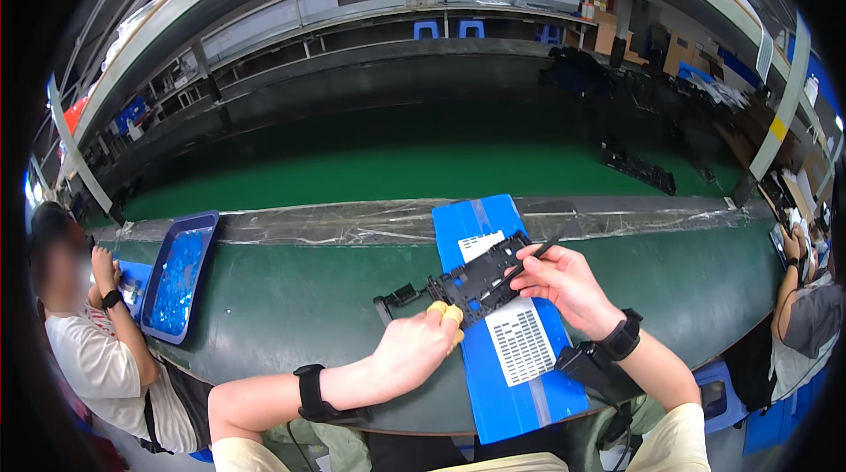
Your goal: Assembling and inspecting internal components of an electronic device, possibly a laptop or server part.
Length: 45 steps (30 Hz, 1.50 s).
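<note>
My left hand (416,344), with yellow covers on some fingertips, closes on the near left edge of a black plastic frame (473,282). The frame has cut-outs and a narrow arm sticking out to the left. It is tilted above a blue board (493,393). In my right hand (568,289) is a slim dark tool like tweezers (544,248), pinched between thumb and fingers. The tool's lower end reaches the frame's right side; its exact tip is hard to make out. Under the frame lies a white sheet of small black labels (522,349), partly covered.
A dark blue tray (211,230) with blue film pieces stands at left, beside a seated person (97,349). Another person (806,313) works at far right. Beyond the grey ledge (352,219), a black part (639,170) lies on a green surface. A black block (586,371) sits by my right wrist.
</note>
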Available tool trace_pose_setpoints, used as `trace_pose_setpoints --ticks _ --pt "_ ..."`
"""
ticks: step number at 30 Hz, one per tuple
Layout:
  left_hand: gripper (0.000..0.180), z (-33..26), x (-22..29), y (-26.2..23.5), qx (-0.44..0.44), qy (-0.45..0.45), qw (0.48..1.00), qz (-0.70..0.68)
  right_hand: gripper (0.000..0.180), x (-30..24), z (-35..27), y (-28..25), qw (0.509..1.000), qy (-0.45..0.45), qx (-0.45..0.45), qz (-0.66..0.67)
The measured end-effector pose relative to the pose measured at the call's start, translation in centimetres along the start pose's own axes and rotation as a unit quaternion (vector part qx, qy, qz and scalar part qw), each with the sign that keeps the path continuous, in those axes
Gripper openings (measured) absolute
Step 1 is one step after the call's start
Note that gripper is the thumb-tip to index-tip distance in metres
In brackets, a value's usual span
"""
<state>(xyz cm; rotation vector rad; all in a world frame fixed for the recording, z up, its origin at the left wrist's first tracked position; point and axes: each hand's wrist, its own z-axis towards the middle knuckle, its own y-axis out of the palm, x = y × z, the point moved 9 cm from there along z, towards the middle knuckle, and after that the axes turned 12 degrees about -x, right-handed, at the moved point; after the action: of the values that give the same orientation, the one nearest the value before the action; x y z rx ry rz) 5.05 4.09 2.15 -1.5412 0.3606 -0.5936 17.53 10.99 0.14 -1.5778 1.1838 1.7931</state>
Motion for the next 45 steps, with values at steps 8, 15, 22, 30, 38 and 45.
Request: trace_pose_setpoints --ticks 8,15,22,30,38,45 --pt "0.05 1.4 -3.0 -4.3 0.0 0.037 0.994 -0.105 0.019 0.0 2.2 0.2 0.992 -0.024 0.057 -0.11" --pt "0.06 2.4 -4.6 0.3 -0.131 0.016 0.98 -0.148 0.023 -0.4 3.4 1.0 0.989 -0.085 0.057 -0.109" --pt "0.056 2.2 -3.3 -0.3 -0.071 0.079 0.989 -0.102 0.024 -0.8 3.3 0.9 0.978 -0.137 0.059 -0.144" --pt "0.052 2.2 -3.2 -0.5 -0.057 0.1 0.988 -0.099 0.024 0.3 3.8 0.3 0.986 -0.104 0.067 -0.108" --pt "0.054 2.4 -3.4 0.0 -0.096 0.076 0.988 -0.093 0.025 0.5 3.7 0.1 0.985 -0.101 0.075 -0.121" --pt "0.054 2.5 -3.5 0.1 -0.089 0.083 0.989 -0.088 0.025 0.4 3.7 0.3 0.984 -0.106 0.066 -0.129"
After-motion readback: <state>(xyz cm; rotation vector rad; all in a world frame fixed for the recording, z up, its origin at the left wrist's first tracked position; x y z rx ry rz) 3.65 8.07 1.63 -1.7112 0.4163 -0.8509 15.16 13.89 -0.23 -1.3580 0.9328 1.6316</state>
